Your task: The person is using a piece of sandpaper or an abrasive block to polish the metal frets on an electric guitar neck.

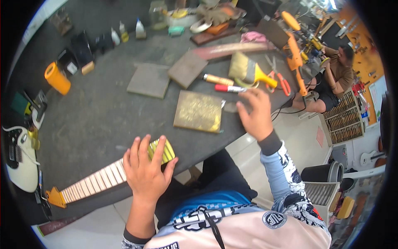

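Observation:
My left hand (147,174) rests, fingers spread, over the end of a pale fretted guitar neck (95,183) and a yellow, dark-striped block (166,150). The neck lies along the table's near edge, its orange headstock (56,197) at lower left. My right hand (256,114) hovers with fingers apart at the table's right edge, below a red-and-white marker (226,88). To its left lies a square board (197,111) with gold-flecked residue. A wooden-handled tool (217,79), a wide yellow-handled brush (244,67) and orange-handled scissors (283,83) lie just beyond.
Two dark boards (147,81) (186,68) lie on the black table (91,124). An orange cylinder (57,77), bottles and a white device (20,162) line its far and left sides. An orange tool with cord (295,62) sits right. A seated person (338,72) works beyond it.

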The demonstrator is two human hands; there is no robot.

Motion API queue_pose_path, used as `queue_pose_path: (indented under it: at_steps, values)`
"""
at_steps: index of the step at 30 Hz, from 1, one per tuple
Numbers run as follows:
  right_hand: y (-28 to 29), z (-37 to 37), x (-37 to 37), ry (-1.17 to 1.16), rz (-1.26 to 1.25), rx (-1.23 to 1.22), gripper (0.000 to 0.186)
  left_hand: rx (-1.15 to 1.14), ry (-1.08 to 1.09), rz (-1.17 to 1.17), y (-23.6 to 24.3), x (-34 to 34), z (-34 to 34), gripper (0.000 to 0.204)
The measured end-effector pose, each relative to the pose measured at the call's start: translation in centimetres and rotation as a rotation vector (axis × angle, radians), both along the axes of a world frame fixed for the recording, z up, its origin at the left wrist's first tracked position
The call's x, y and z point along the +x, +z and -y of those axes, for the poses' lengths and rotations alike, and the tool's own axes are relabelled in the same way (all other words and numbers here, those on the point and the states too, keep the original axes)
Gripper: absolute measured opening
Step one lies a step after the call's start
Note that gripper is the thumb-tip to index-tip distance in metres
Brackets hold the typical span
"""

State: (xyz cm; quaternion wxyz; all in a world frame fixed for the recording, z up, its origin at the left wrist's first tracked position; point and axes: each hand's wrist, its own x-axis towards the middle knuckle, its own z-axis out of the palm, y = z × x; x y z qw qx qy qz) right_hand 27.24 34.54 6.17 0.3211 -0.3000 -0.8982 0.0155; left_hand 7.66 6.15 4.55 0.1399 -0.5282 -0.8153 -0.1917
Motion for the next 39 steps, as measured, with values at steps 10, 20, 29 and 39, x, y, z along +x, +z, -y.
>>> queue_pose_path:
  at_steps: [10, 20, 29, 39]
  values:
    - [-0.7, 1.9, 4.6, -0.065, -0.177, -0.125, 0.027, 0.035, -0.001, -0.047, 0.2, 0.7, 0.3, 0.058]
    - [-1.7, 3.0, 6.5, -0.036, -0.241, -0.197, 0.023, 0.136, -0.111, -0.076, -0.6, 0.6, 1.0, 0.048]
    - [-0.5, 2.0, 6.8, 0.008, -0.309, -0.042, 0.021, 0.024, -0.015, -0.12, 0.1, 0.9, 0.0, 0.061]
    - [10.8, -32.8, -0.6, -0.073, -0.424, -0.16, 0.029, -0.043, -0.042, -0.088, -0.1, 0.8, 0.3, 0.069]
